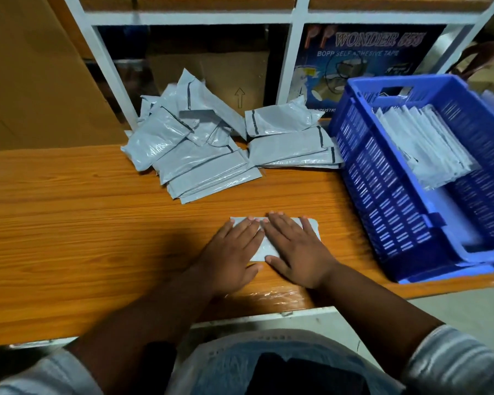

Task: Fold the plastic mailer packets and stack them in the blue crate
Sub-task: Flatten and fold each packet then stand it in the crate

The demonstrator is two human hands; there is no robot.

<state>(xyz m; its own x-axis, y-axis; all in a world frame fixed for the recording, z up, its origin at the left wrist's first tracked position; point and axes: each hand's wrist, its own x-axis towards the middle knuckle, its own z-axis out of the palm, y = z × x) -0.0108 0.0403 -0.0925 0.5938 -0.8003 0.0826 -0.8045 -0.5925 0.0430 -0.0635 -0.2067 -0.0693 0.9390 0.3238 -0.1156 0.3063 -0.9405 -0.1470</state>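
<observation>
Both hands press a mailer flat near the tabletop's front edge.

Left hand and right hand, fingers straight, flatten one mailer. Behind it, at the back edge, two loose piles apparently await folding; at the right edge the crate holds a partial stack, so much seems left. A tape box stands beyond.

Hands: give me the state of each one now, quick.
Left hand: open, fingers flat, pressing the folded mailer packet.
Right hand: open, pressing the same packet.
</observation>
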